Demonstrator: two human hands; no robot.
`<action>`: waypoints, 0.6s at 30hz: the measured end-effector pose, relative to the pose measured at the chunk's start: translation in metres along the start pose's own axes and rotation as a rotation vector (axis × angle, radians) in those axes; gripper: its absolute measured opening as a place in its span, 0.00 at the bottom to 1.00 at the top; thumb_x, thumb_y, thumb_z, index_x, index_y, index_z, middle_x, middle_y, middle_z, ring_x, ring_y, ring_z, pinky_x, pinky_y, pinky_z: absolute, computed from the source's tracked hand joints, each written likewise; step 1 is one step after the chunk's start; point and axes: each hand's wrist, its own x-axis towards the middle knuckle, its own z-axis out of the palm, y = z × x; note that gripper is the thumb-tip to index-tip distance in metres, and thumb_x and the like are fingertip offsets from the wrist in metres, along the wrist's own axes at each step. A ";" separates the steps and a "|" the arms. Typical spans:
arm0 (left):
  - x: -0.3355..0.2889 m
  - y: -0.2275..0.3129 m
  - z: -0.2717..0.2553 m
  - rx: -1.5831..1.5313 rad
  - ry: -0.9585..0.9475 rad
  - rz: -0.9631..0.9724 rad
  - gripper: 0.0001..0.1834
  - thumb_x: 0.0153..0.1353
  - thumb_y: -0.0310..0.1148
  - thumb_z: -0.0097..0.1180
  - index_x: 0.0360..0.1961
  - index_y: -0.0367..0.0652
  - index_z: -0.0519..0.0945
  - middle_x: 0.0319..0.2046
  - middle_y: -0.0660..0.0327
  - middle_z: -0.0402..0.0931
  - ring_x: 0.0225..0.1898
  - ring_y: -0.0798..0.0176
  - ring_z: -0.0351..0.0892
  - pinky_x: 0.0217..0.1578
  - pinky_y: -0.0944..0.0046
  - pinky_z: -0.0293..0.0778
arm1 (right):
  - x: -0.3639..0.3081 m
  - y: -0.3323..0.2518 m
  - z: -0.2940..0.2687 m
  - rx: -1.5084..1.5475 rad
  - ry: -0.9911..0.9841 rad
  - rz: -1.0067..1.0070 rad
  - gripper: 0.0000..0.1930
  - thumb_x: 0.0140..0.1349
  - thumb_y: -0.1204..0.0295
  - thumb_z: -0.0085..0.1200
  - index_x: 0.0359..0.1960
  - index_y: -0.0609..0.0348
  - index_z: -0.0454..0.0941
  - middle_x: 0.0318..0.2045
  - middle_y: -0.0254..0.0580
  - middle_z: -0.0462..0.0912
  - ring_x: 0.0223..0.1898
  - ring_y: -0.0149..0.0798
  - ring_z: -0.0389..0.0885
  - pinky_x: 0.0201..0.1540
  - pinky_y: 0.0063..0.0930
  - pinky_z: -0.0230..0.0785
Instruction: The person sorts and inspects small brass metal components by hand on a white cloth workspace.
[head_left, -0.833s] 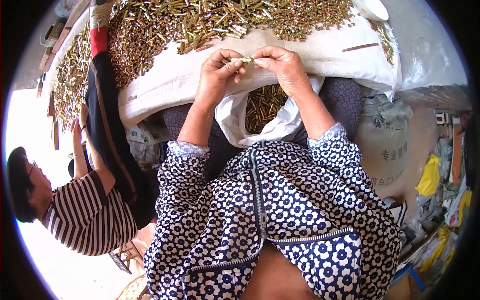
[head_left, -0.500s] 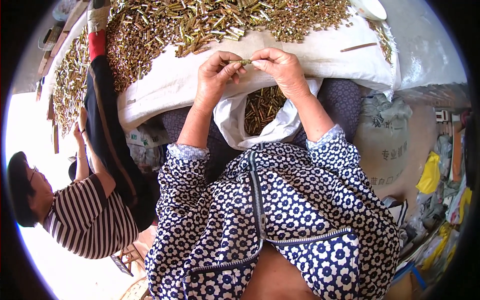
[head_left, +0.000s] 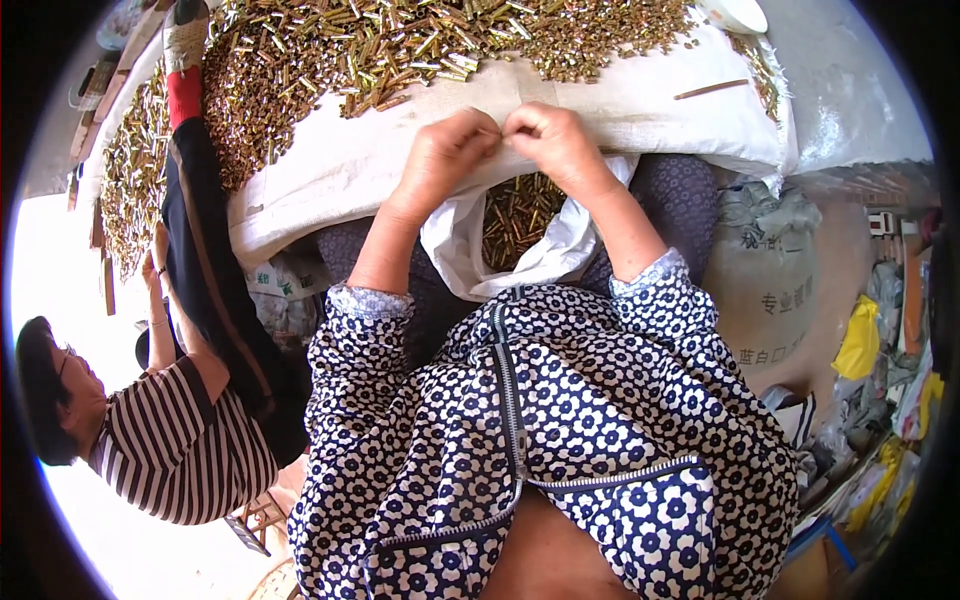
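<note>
My left hand (head_left: pixel 448 152) and my right hand (head_left: pixel 556 145) meet over the near edge of the cloth-covered heap. Both are closed in a pinch, fingertips touching or nearly so. The small brass-coloured metal tube seen between them a moment ago is now hidden behind the fingers. Just below my hands, between my knees, an open white bag (head_left: pixel 455 245) holds many similar slim brass-coloured pieces (head_left: pixel 520 222). In front of me, loose metal tubes (head_left: pixel 400 45) and smaller metal bits (head_left: pixel 590 40) lie spread on a whitish cloth (head_left: pixel 640 110).
A thin brown stick (head_left: pixel 711 89) lies on the cloth at the right, near a white bowl (head_left: pixel 738 14). On the left another person in a striped top (head_left: pixel 175 440) sits with a leg stretched beside the heap. Sacks and plastic bags (head_left: pixel 858 338) crowd the right.
My fingers have curled in and drawn together, so the brass-coloured tube no longer shows. The hands stay at nearly the same place above the white bag.
</note>
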 end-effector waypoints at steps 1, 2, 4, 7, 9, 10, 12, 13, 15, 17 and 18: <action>0.001 0.002 0.002 -0.001 0.003 0.001 0.04 0.59 0.22 0.54 0.35 0.37 0.77 0.29 0.59 0.79 0.30 0.68 0.78 0.31 0.69 0.74 | 0.001 0.005 0.000 -0.212 -0.040 -0.030 0.05 0.51 0.76 0.55 0.32 0.59 0.77 0.28 0.39 0.79 0.32 0.40 0.78 0.37 0.30 0.69; 0.002 0.007 0.003 0.087 0.000 0.078 0.04 0.57 0.22 0.55 0.35 0.38 0.77 0.29 0.58 0.79 0.30 0.65 0.78 0.33 0.67 0.74 | 0.000 -0.003 0.000 -0.305 -0.009 -0.065 0.05 0.48 0.80 0.54 0.29 0.60 0.76 0.27 0.42 0.76 0.30 0.41 0.77 0.35 0.29 0.69; 0.005 0.015 0.004 0.153 -0.021 0.160 0.06 0.54 0.21 0.55 0.34 0.39 0.77 0.28 0.51 0.78 0.32 0.55 0.79 0.35 0.63 0.74 | 0.004 -0.006 -0.007 -0.342 0.001 -0.086 0.05 0.48 0.80 0.54 0.29 0.60 0.76 0.28 0.42 0.77 0.32 0.42 0.78 0.36 0.31 0.69; 0.010 0.021 0.010 0.311 -0.033 0.196 0.05 0.54 0.21 0.53 0.33 0.38 0.75 0.27 0.50 0.77 0.31 0.53 0.79 0.33 0.61 0.74 | 0.010 0.009 -0.014 -0.409 0.090 -0.101 0.07 0.49 0.78 0.55 0.32 0.59 0.77 0.33 0.43 0.77 0.35 0.45 0.78 0.38 0.32 0.70; 0.012 0.027 0.016 0.321 -0.031 0.280 0.04 0.54 0.21 0.50 0.31 0.38 0.74 0.26 0.49 0.76 0.29 0.49 0.78 0.32 0.59 0.73 | 0.018 0.016 -0.018 -0.542 0.265 -0.137 0.09 0.50 0.77 0.56 0.35 0.57 0.77 0.35 0.42 0.77 0.37 0.46 0.78 0.40 0.33 0.71; 0.013 0.029 0.019 0.374 -0.027 0.275 0.04 0.54 0.21 0.50 0.31 0.38 0.74 0.25 0.49 0.76 0.28 0.48 0.77 0.31 0.58 0.73 | 0.021 0.020 -0.019 -0.634 0.298 -0.103 0.11 0.51 0.76 0.56 0.37 0.55 0.77 0.38 0.42 0.77 0.40 0.47 0.77 0.43 0.35 0.71; 0.016 0.026 0.021 0.424 -0.002 0.259 0.05 0.55 0.21 0.51 0.34 0.39 0.75 0.23 0.51 0.75 0.26 0.53 0.78 0.28 0.60 0.73 | 0.027 0.026 -0.023 -0.707 0.313 -0.108 0.11 0.51 0.75 0.57 0.38 0.55 0.77 0.38 0.41 0.78 0.42 0.47 0.76 0.44 0.36 0.71; 0.016 0.023 0.021 0.424 0.002 0.260 0.05 0.55 0.21 0.51 0.34 0.39 0.75 0.23 0.51 0.75 0.26 0.53 0.78 0.28 0.60 0.73 | 0.030 0.030 -0.024 -0.780 0.330 -0.106 0.11 0.52 0.75 0.57 0.38 0.54 0.77 0.38 0.41 0.78 0.43 0.48 0.76 0.45 0.37 0.71; 0.014 0.015 0.019 0.161 -0.020 0.016 0.04 0.59 0.23 0.51 0.35 0.40 0.76 0.23 0.57 0.76 0.25 0.65 0.78 0.25 0.66 0.72 | 0.035 0.031 -0.021 -0.880 0.323 -0.139 0.11 0.52 0.73 0.56 0.39 0.54 0.77 0.38 0.41 0.78 0.44 0.47 0.75 0.46 0.37 0.70; 0.009 0.007 0.015 -0.136 -0.020 -0.099 0.03 0.61 0.24 0.51 0.36 0.40 0.76 0.24 0.60 0.77 0.25 0.69 0.77 0.25 0.69 0.72 | 0.037 0.032 -0.020 -0.965 0.278 -0.194 0.10 0.54 0.72 0.55 0.39 0.54 0.77 0.38 0.41 0.78 0.44 0.46 0.75 0.45 0.37 0.70; 0.007 0.004 0.013 -0.434 -0.022 -0.217 0.03 0.63 0.26 0.51 0.37 0.40 0.76 0.24 0.62 0.77 0.26 0.73 0.77 0.25 0.72 0.72 | 0.038 0.032 -0.020 -0.966 0.278 -0.188 0.10 0.54 0.72 0.55 0.39 0.54 0.77 0.38 0.41 0.78 0.44 0.46 0.75 0.45 0.37 0.70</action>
